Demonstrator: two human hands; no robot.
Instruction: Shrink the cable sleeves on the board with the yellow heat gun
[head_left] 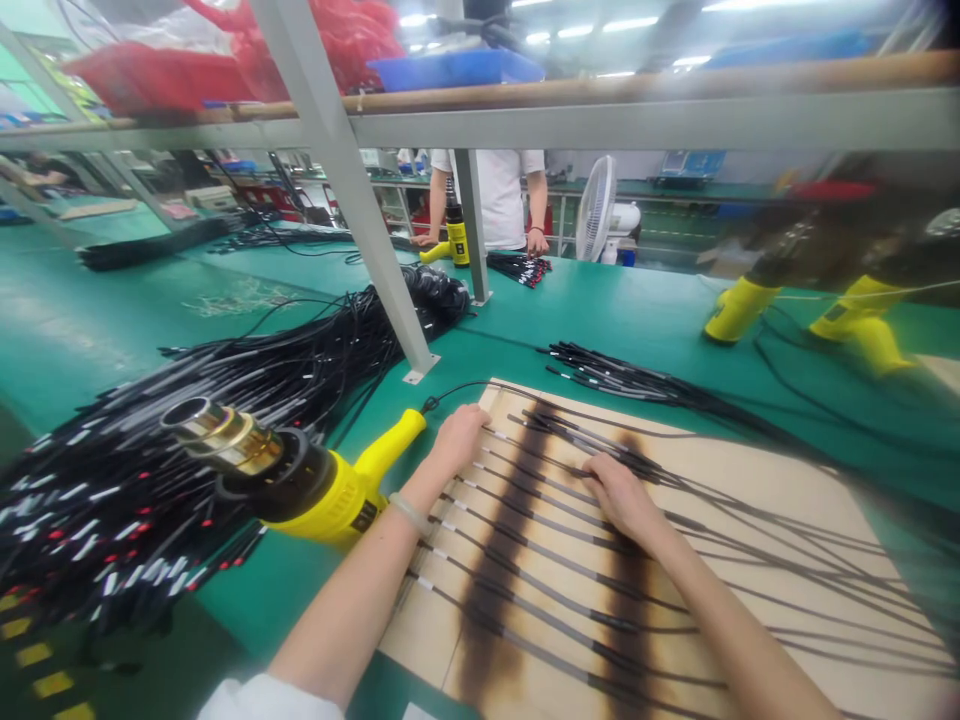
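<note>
Several black cables (555,560) lie side by side in rows across a scorched wooden board (787,480), with two dark burn bands beneath them. My left hand (459,440) is at the board's upper left edge, its fingers closed on the white-marked end of a cable. Farther along to the right, my right hand (619,495) pinches a black cable between thumb and fingers, just above the board. Left of my left forearm stands a yellow heat gun (322,490), its metal nozzle pointing up and left.
A large heap of black cables (247,400) covers the left of the green table (600,310). Another cable bundle (637,378) lies behind the board. A slanted metal post (352,180) supports the overhead shelf (637,115). Yellow heat guns (739,308) stand right. A person (487,200) works opposite.
</note>
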